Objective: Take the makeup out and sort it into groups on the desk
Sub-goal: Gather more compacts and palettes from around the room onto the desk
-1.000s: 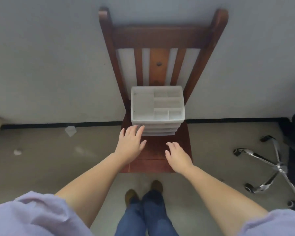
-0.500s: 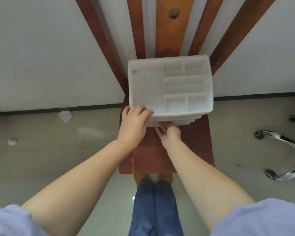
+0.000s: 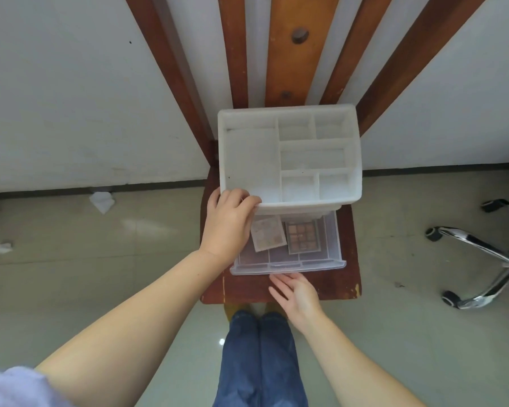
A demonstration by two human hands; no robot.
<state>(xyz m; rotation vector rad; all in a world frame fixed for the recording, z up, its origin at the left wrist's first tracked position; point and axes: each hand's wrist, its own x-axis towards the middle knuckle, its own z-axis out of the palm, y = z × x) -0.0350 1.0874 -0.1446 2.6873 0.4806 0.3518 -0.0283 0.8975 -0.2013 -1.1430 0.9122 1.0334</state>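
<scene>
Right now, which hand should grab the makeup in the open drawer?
Probably the right hand: it is open and free just before the clear plastic drawer. The left hand rests on the white plastic organizer, steadying it.

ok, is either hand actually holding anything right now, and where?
Left hand grips the white organizer at its front-left top rim. Right hand is open below the pulled-out drawer, holding nothing.

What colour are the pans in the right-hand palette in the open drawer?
Warm browns and tans, laid out in a grid, on the right-hand palette in the head view.
</scene>
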